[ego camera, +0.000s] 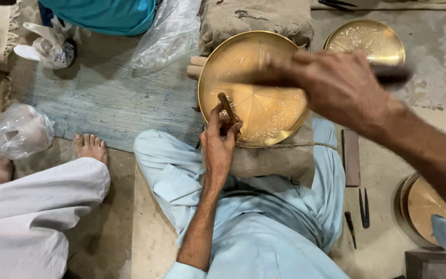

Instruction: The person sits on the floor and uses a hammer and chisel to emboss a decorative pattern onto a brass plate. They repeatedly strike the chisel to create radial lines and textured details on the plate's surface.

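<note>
Gripping a short brown punch (226,106) in your left hand (218,150), you have its tip planted on the brass plate (254,88), your fingers (232,129) closed around the lower shaft just above the metal. Your right hand (336,85) is raised and blurred above the plate's right side, clenched on a dark-handled tool (391,75) that sticks out past your knuckles. The plate lies directly under your left fingertips, propped on a burlap-covered pad (274,160) over your lap. It looks round, golden and shiny, with fine lines radiating from the centre and a raised rim. I judge it stiff but thin, rather light, easy to dent and slick on its face; the rim is the safest place to grip. Beyond your right fingers sits a second brass plate (365,41); small dark tools (363,206) lie on the floor below that wrist.
</note>
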